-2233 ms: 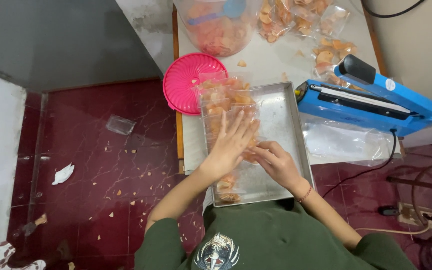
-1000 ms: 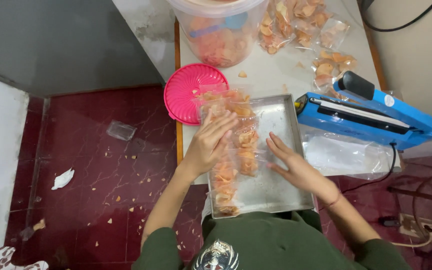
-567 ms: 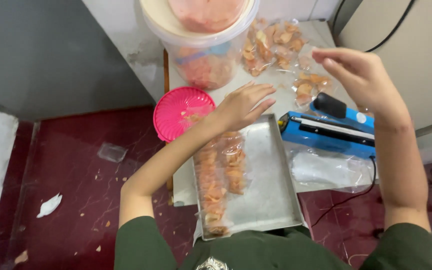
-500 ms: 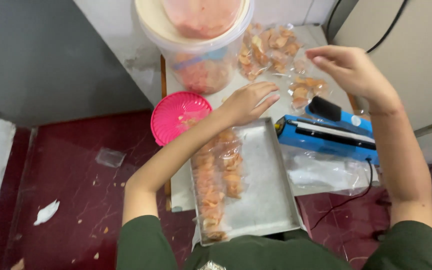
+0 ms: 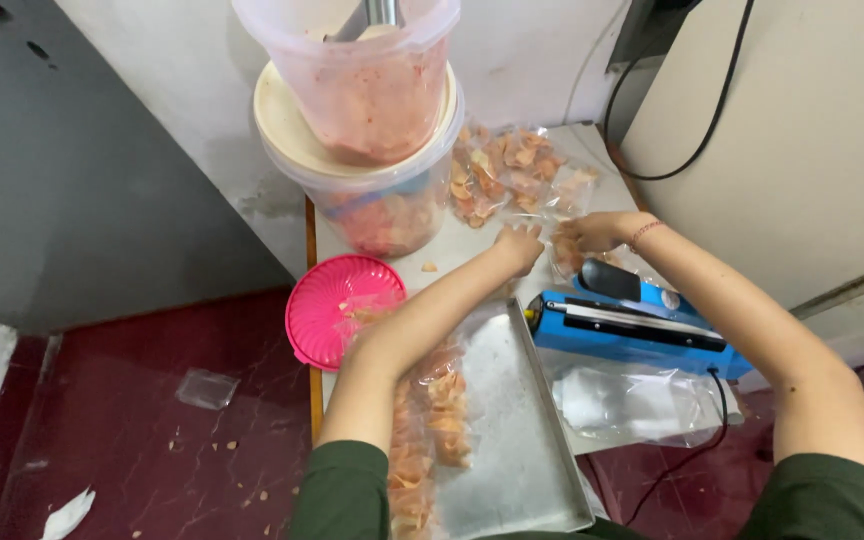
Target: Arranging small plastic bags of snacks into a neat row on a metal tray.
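We reach with both hands across the table to the heap of filled snack bags at its far end. Our left hand has its fingers curled and half closed at the near edge of the heap, and our right hand is narrowed on a bag lying just beyond the blue sealer; whether it truly pinches the film we cannot tell. To do this well, we judge it best to take the bag by its open neck, keep that end up so no chips spill, and lift it clear of the sealer's handle. The bag lies flat and crumpled, and its long axis seems to run from the sealer toward the far heap, but which end is its mouth we cannot make out. Nearer us, the steel tray holds more bags under our left forearm, with the pink lid beside it.
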